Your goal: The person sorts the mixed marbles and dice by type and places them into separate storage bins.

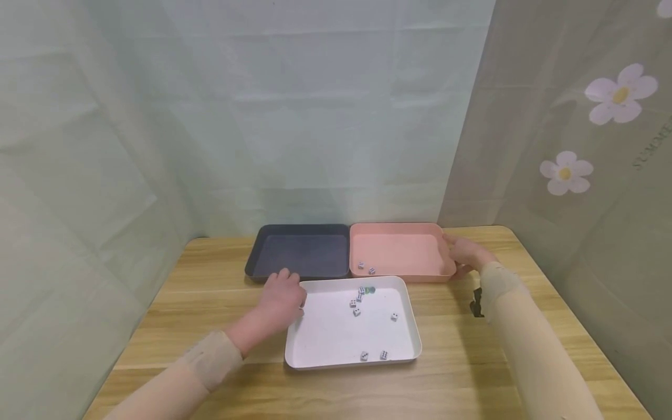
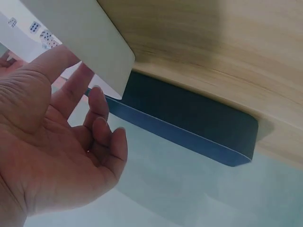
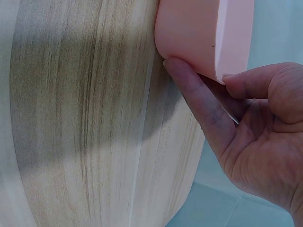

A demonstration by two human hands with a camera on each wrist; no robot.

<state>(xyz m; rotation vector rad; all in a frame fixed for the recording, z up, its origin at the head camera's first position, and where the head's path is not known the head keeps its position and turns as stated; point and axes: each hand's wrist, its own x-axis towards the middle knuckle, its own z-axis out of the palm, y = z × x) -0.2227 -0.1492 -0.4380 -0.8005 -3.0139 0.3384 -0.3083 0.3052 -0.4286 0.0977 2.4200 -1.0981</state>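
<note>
My left hand pinches the left rim of a white tray between thumb and index finger; the other fingers curl loosely beside it. Several white dice lie scattered in that tray, near a small green and blue spot. Behind it, a pink tray holds two dice in its front left corner. My right hand grips the pink tray's right end, the thumb at the rim and a finger against the outer wall low down.
A dark blue-grey tray stands against the pink tray's left side, behind the white one. All rest on a wooden table. Pale cloth hangs behind and at both sides. A small black piece shows beside my right sleeve.
</note>
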